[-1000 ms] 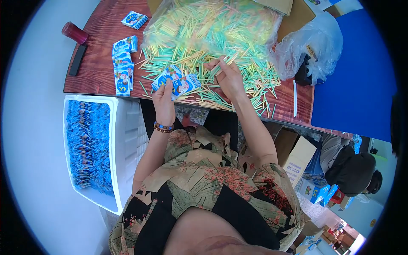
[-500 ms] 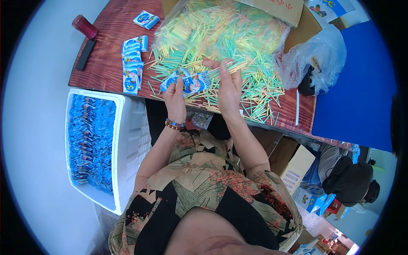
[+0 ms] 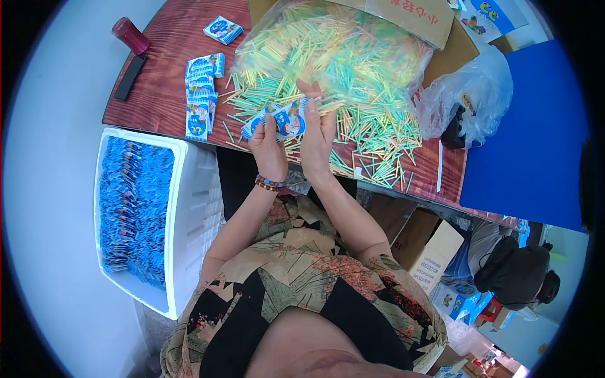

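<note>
My left hand (image 3: pixel 269 152) pinches blue-and-white printed packets (image 3: pixel 292 120), fanned a little apart, above the table's near edge. Close to their right end is my right hand (image 3: pixel 317 142), its fingers closed on a few thin pastel sticks (image 3: pixel 330 106). Whether those sticks touch the packets I cannot tell. Around and beyond both hands spreads a loose heap of green, yellow and pink sticks (image 3: pixel 384 135). It spills from a clear plastic bag (image 3: pixel 340 44) full of the same sticks.
Left of the heap, similar packets (image 3: pixel 200 94) lie overlapped on the reddish wooden table (image 3: pixel 157 75). A white foam box (image 3: pixel 179 208) of packed blue packets stands at left. To the right are a crumpled plastic bag (image 3: pixel 482 88) and a blue board (image 3: pixel 523 145). Another person (image 3: pixel 513 271) is farther right.
My right hand has moved left with its sticks, up to the packets. My left hand has shifted slightly right, so both hands are closer together.
</note>
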Demonstrator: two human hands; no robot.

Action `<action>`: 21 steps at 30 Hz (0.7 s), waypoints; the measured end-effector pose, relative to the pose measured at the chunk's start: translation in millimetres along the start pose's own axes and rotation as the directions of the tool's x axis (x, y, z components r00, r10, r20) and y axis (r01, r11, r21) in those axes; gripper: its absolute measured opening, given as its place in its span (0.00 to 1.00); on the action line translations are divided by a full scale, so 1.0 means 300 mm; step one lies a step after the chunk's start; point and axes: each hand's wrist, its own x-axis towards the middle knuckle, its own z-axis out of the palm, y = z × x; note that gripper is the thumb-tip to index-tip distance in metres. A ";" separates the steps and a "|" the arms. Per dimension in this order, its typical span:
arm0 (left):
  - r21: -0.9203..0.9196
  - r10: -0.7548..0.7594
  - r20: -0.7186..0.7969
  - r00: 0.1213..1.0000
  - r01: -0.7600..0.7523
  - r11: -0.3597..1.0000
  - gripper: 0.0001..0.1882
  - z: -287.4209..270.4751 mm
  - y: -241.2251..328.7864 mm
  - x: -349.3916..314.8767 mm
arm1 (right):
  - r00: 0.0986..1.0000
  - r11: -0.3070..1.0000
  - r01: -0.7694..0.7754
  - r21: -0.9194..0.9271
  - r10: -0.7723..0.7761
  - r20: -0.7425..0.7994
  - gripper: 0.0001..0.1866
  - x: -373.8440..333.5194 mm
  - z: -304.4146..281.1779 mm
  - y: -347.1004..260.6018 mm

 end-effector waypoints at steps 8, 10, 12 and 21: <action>-0.240 -0.159 0.138 0.977 0.189 0.952 0.09 0.005 0.007 0.024 | 0.994 0.978 -0.099 0.183 0.088 0.067 0.22 0.046 -0.005 -0.008; -0.305 -0.208 0.221 0.953 0.270 0.913 0.10 -0.018 -0.002 0.046 | 0.992 0.973 -0.120 0.197 0.108 0.070 0.23 0.057 0.010 -0.009; -0.322 -0.222 0.286 0.932 0.312 0.894 0.13 -0.012 0.011 0.061 | 0.988 0.993 -0.116 -0.006 0.116 0.103 0.24 0.067 0.006 0.000; -0.377 -0.271 0.372 0.888 0.411 0.830 0.17 -0.028 0.077 0.075 | 0.926 0.970 -0.218 -0.111 0.241 0.290 0.22 0.098 0.023 -0.013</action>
